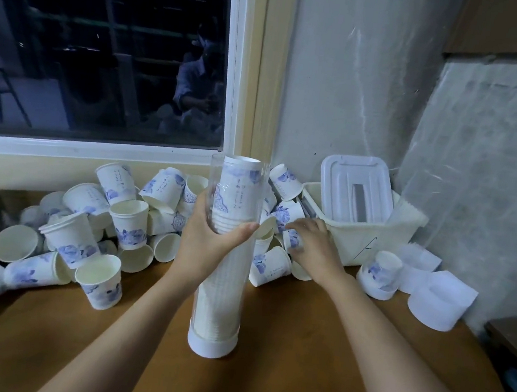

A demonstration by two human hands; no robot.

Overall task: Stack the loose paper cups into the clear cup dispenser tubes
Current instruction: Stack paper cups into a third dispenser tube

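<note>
tube (235,193): clear glossy plastic | cups (125,219): matt paper | table (298,345): smooth wood

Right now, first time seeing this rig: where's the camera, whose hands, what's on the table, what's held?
No robot here: one camera worn on a person's head, looking down at their bare hands. The left hand grips a clear dispenser tube standing on the wooden table, filled with stacked cups nearly to the top. The right hand reaches into the pile of loose paper cups, fingers on one cup; I cannot tell whether it grips it. Beyond it, by the wall, sits a cream plastic basket with a white lid leaning inside.
</note>
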